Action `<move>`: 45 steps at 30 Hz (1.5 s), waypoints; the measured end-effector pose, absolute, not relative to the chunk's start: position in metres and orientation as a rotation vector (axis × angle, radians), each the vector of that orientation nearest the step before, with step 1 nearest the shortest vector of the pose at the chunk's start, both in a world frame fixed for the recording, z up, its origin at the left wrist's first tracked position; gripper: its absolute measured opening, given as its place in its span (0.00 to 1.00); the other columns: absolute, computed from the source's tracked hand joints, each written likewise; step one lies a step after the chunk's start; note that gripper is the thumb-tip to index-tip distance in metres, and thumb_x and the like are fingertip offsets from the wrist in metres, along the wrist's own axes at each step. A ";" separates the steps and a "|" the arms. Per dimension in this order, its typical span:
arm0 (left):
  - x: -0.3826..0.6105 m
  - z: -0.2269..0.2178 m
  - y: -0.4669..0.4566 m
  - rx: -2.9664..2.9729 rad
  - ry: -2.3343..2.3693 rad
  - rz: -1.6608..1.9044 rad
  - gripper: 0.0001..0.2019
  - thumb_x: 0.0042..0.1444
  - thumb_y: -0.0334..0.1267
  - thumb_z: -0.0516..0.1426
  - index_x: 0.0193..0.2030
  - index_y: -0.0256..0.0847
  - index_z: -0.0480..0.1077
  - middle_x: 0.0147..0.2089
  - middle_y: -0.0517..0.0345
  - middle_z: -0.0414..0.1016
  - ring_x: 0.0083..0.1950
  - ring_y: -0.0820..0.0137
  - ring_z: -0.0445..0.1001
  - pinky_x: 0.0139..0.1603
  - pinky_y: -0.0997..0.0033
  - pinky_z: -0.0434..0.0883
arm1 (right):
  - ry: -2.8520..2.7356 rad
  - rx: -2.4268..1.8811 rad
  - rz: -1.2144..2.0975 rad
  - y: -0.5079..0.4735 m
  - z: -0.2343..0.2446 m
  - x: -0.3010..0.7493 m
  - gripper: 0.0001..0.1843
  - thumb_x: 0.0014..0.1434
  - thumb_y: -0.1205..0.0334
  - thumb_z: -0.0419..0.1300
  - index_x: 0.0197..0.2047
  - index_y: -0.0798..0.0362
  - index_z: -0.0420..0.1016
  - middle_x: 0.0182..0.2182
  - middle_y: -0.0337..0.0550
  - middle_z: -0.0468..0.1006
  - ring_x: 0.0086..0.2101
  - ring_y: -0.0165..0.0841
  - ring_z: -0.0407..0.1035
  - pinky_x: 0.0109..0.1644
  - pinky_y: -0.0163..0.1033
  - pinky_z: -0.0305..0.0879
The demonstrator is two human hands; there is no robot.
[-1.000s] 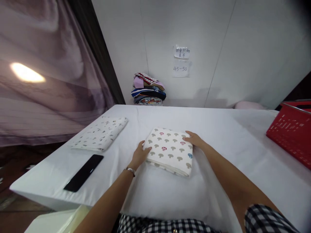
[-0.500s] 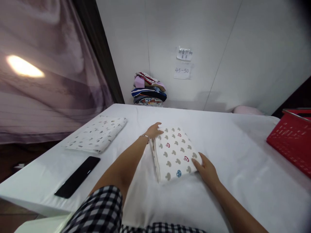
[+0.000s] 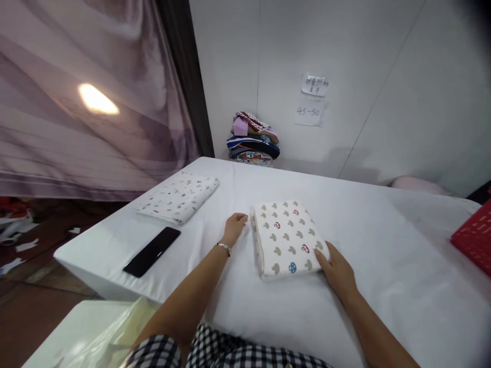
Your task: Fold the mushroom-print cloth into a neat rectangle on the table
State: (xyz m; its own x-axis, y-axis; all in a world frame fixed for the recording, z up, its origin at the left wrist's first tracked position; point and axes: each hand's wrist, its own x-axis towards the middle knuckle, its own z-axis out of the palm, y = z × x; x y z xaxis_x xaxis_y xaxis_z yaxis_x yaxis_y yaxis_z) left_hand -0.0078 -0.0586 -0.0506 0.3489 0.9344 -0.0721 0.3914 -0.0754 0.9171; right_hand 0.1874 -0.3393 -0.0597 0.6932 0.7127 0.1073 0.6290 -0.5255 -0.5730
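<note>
A folded cream cloth with a mushroom print (image 3: 287, 237) lies on the white table (image 3: 364, 220). My left hand (image 3: 233, 228) rests on the table at the cloth's left edge, fingers curled and touching that edge. My right hand (image 3: 337, 270) lies flat at the cloth's near right corner, fingertips against it. Neither hand has lifted the cloth.
A second folded white cloth with small prints (image 3: 179, 197) lies at the table's left. A black phone (image 3: 152, 251) lies near the left front edge. A pile of folded clothes (image 3: 252, 139) stands against the back wall. A red basket (image 3: 475, 237) is at the right edge.
My left hand has slid back from the cloth's far left corner to its left edge. The cloth, earlier turned a quarter, stays put. The view has swung left.
</note>
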 end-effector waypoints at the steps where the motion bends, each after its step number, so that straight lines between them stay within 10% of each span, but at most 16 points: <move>1: -0.009 -0.050 -0.068 1.639 1.186 0.705 0.10 0.54 0.41 0.54 0.37 0.36 0.71 0.36 0.53 0.76 0.33 0.71 0.73 0.35 0.73 0.68 | -1.040 -2.332 0.131 -0.340 -0.062 0.188 0.29 0.59 0.43 0.46 0.57 0.51 0.63 0.48 0.47 0.72 0.44 0.41 0.67 0.46 0.46 0.64; 10: -0.002 -0.051 -0.123 1.777 1.179 0.628 0.17 0.48 0.54 0.58 0.31 0.41 0.66 0.32 0.58 0.74 0.32 0.69 0.71 0.30 0.73 0.63 | -1.588 -2.202 -0.342 -0.316 -0.048 0.157 0.25 0.64 0.53 0.43 0.60 0.53 0.61 0.60 0.50 0.62 0.60 0.42 0.52 0.63 0.56 0.42; 19: -0.006 -0.051 -0.127 1.991 1.179 0.574 0.08 0.52 0.40 0.56 0.27 0.42 0.61 0.27 0.62 0.70 0.30 0.72 0.68 0.29 0.73 0.59 | -2.170 -1.989 0.025 -0.275 -0.049 0.064 0.36 0.59 0.48 0.51 0.65 0.58 0.52 0.65 0.54 0.49 0.64 0.42 0.41 0.65 0.52 0.43; 45: -0.007 -0.056 -0.120 1.942 1.116 0.627 0.07 0.51 0.39 0.56 0.36 0.43 0.63 0.32 0.59 0.73 0.35 0.67 0.71 0.32 0.71 0.60 | -2.152 -2.099 -0.422 -0.286 -0.068 0.080 0.39 0.48 0.80 0.49 0.64 0.53 0.55 0.61 0.54 0.59 0.59 0.47 0.54 0.59 0.57 0.53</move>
